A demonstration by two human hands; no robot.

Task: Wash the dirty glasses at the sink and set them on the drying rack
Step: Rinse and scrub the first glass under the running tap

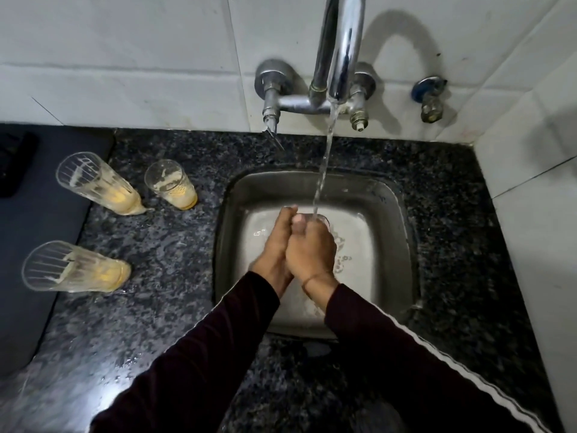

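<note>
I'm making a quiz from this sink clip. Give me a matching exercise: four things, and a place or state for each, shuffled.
Things
1. tap
2. glass in hands
3. short glass
4. mat

Places or states
A. dirty, upright on the counter
B. dark, at the far left
C. running
D. under the stream, over the sink

Pairs: 1-C, 2-D, 3-A, 4-B

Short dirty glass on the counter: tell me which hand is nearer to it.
Left. The left hand is over the sink, right of the short dirty glass; the right hand, pressed against it, is farther right.
</note>
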